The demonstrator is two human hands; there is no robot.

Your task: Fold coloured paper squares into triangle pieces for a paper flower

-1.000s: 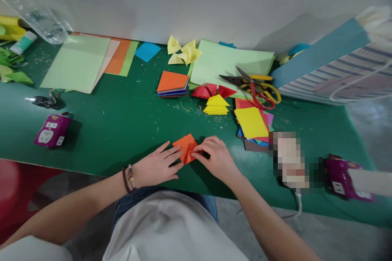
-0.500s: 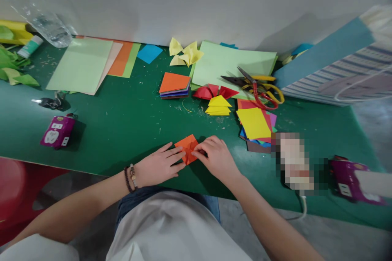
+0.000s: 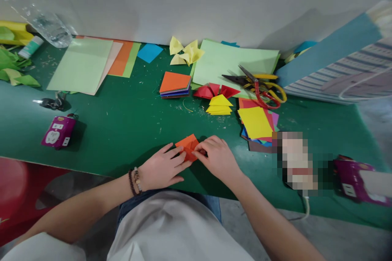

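Observation:
A small orange sheet of origami paper [image 3: 189,144], creased with flaps folded in, lies on the green table [image 3: 134,130] near its front edge. My left hand [image 3: 162,167] rests with spread fingers on the paper's left and lower side, covering its near corner. Thumb and forefinger of my right hand [image 3: 214,157] pinch a flap at the paper's right side. Beyond them sit a stack of folded squares with orange on top [image 3: 175,82], yellow folded pieces [image 3: 219,105] and red folded pieces [image 3: 216,91].
Scissors and pliers [image 3: 259,85] lie on pale green sheets [image 3: 220,63]. Coloured paper [image 3: 255,122] is piled at right, by a blurred-out object [image 3: 295,161]. Purple packs [image 3: 59,131] stand at both sides. A bottle [image 3: 49,24], glue stick [image 3: 31,47] and keys [image 3: 50,102] are at left.
My left hand has shifted slightly right and its fingers now cover more of the paper's lower part. My right hand keeps its pinch at the right side.

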